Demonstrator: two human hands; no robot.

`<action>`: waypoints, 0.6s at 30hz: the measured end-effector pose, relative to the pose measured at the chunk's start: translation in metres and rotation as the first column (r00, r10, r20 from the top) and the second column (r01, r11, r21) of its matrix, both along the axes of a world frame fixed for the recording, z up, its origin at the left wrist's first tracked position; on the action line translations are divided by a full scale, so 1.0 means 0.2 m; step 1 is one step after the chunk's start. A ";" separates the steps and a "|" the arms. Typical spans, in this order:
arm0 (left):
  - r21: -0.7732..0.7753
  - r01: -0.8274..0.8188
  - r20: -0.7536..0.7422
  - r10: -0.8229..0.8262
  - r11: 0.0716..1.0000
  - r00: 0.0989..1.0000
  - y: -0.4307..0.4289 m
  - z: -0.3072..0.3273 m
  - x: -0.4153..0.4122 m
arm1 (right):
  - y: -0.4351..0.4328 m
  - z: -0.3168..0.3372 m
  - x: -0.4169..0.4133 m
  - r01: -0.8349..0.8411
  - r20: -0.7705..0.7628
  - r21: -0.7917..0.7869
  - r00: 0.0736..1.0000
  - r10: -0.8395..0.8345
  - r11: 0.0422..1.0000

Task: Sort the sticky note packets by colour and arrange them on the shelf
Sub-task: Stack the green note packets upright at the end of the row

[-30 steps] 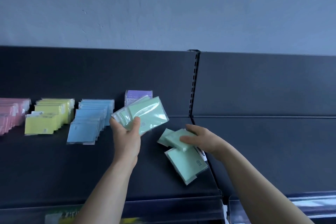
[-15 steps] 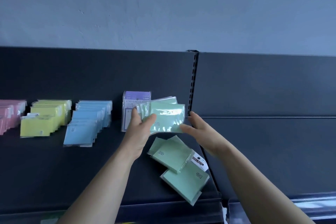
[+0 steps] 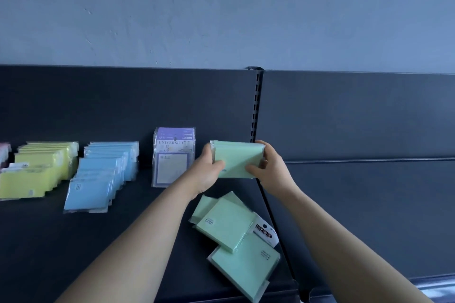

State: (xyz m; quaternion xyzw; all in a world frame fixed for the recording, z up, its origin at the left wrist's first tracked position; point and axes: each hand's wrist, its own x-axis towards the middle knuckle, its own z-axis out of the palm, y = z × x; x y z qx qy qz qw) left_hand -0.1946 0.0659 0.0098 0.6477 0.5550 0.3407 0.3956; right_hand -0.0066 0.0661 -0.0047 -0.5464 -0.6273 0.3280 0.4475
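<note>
Currently I am holding a stack of green packets [image 3: 237,158] upright over the shelf [image 3: 73,241], just right of the purple packets [image 3: 173,157]. My left hand [image 3: 205,172] and right hand [image 3: 270,167] are gripping its two ends, fingers [image 3: 253,168] curled round it. Loose green packets [image 3: 229,224] are lying on the shelf below, and the blue row [image 3: 103,174] and yellow row [image 3: 37,170] are sitting further left.

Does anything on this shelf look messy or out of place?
Yes: the loose green packets near the front edge of the shelf lie overlapping and skewed, unlike the tidy yellow packets and blue packets in rows further left. The left hand and right hand grip a squared-up green stack behind them.
</note>
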 end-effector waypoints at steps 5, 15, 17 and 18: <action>-0.037 -0.090 -0.219 0.080 0.995 0.972 0.04 -0.11 0.00 | 0.05 -0.09 0.00 -0.014 0.179 -0.135 0.983 0.038 0.991; 0.068 -0.184 -0.345 0.196 0.981 0.918 0.13 -0.12 0.05 | 0.19 -0.11 -0.03 0.051 0.154 -0.090 0.987 -0.036 0.995; 0.031 -0.204 -0.319 0.203 0.978 0.926 0.15 -0.12 0.05 | 0.20 -0.11 -0.05 0.045 0.157 -0.100 0.987 -0.029 0.994; 0.017 -0.213 -0.299 0.208 0.977 0.931 0.15 -0.12 0.05 | 0.20 -0.11 -0.06 0.040 0.160 -0.105 0.987 -0.023 0.994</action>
